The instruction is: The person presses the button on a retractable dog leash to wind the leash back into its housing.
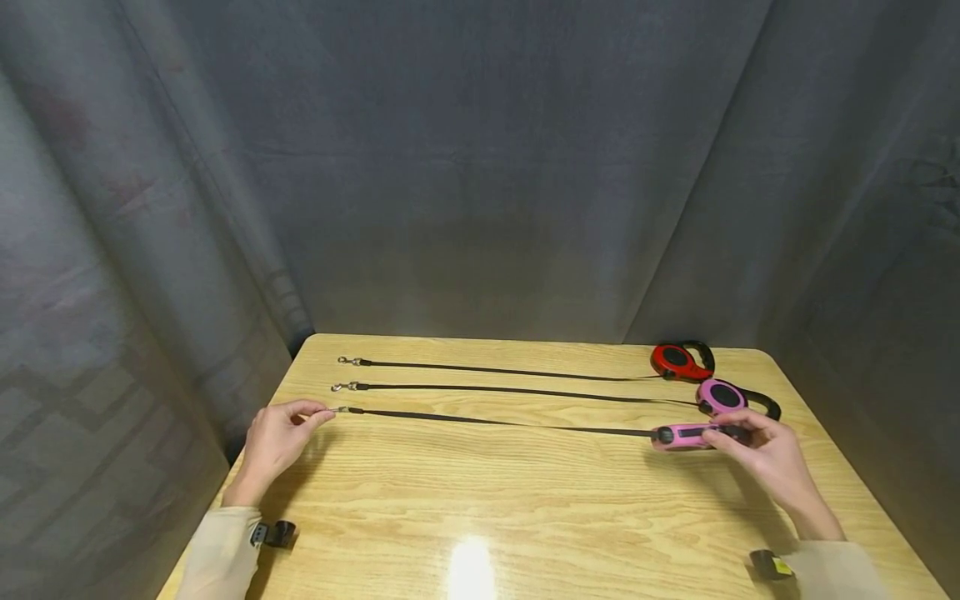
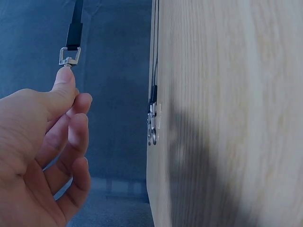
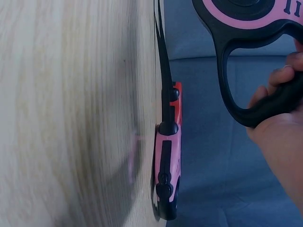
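Note:
Three retractable leashes lie drawn out in parallel on the wooden table. My right hand grips the black handle of the nearest pink leash, which is turned on edge. Its black strap runs left to a metal clip, which my left hand pinches at the tip between thumb and forefinger. Behind it lie a second pink leash and a red leash.
The clips of the two other leashes sit near the table's left edge. Grey curtain closes in the back and both sides. A black wrist-worn unit shows on each sleeve.

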`<state>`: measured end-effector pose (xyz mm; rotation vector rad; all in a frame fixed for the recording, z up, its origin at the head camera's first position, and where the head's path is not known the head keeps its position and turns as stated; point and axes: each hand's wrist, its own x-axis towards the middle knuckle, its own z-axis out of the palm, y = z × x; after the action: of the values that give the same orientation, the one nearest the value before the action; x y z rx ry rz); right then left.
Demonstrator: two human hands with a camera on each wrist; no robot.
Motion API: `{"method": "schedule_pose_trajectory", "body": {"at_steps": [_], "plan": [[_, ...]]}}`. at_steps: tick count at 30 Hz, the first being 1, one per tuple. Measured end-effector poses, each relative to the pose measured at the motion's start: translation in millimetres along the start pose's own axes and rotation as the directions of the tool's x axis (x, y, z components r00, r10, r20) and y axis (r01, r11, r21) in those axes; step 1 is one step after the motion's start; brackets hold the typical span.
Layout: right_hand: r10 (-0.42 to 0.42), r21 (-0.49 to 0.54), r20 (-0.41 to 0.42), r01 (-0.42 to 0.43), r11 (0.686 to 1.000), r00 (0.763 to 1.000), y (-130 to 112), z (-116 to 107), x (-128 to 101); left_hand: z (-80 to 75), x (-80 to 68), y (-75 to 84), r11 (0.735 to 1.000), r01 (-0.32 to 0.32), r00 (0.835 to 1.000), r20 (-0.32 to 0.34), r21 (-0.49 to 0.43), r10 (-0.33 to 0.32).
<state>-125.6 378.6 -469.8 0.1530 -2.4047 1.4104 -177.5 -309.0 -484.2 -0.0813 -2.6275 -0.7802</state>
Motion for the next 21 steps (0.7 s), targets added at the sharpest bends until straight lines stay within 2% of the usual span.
{"method": "schedule_pose_trajectory", "body": {"at_steps": [12, 21], "plan": [[-0.040, 0.020, 0.024, 0.040, 0.999, 0.999, -4.2, 12.3, 1.9, -1.5, 0.6, 10.2, 0.998, -0.009, 0.998, 0.059, -0.055, 0.012], [-0.063, 0.009, 0.048, 0.063, 0.998, 0.997, -3.8, 19.6, 1.5, 0.4, -2.3, 12.4, 0.995, -0.039, 0.998, 0.049, -0.094, 0.044]]}}
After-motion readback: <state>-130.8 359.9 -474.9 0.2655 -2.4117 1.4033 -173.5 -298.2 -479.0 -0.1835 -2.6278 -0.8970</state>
